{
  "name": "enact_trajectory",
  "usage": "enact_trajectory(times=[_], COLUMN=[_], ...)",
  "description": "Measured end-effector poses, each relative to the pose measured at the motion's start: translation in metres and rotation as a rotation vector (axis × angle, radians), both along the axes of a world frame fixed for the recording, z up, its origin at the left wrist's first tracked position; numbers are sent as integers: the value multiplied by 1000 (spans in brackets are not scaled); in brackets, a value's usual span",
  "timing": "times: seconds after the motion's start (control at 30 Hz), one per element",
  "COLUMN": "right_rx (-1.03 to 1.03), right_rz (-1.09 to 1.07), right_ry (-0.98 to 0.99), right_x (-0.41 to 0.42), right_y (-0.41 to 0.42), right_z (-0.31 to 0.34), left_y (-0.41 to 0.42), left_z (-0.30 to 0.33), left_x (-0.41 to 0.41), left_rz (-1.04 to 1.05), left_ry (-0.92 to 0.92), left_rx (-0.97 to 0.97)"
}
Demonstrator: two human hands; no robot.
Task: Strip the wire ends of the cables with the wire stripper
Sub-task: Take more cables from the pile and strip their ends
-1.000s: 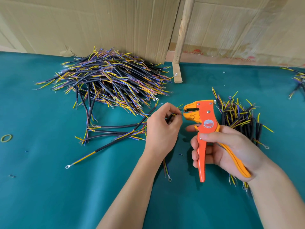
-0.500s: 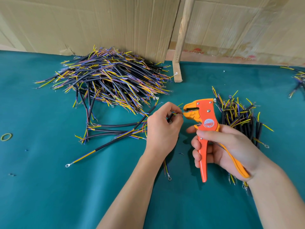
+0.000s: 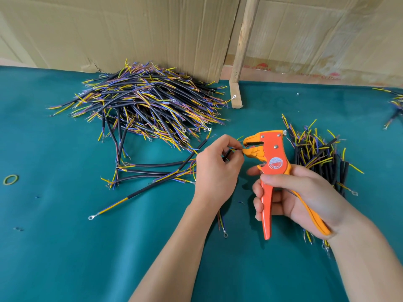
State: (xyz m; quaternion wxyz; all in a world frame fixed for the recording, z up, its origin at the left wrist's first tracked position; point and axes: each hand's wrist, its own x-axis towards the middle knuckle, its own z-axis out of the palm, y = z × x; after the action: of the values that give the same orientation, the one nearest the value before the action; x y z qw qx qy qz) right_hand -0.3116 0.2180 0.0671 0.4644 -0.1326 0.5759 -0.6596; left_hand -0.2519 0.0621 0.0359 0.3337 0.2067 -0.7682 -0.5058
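My right hand grips the handles of an orange wire stripper, its yellow jaws pointing left. My left hand pinches a black cable and holds one thin wire end at the stripper's jaws. The cable's other end, with a ring terminal, hangs out below my left wrist. A big heap of black cables with yellow, blue and brown wires lies at the back left. A smaller, tidier pile of cables lies right of the stripper, behind my right hand.
Loose cables lie on the teal cloth left of my left hand. A green rubber band is at the far left. Cardboard sheets and a wooden post stand at the back. More cables lie at the far right edge.
The handles of the stripper have closed a little in my right hand. My left hand has kept the wire end at the jaws.
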Motion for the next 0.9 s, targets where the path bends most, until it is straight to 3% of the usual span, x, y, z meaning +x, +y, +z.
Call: enact_trajectory(times=[0.9], right_rx=[18], right_rz=[-78], right_ry=[16], right_x=[4], right_y=[-5], right_z=[0], left_y=[0], left_z=[-4], left_x=[-2], left_rz=[29], left_ry=[30], left_rx=[57])
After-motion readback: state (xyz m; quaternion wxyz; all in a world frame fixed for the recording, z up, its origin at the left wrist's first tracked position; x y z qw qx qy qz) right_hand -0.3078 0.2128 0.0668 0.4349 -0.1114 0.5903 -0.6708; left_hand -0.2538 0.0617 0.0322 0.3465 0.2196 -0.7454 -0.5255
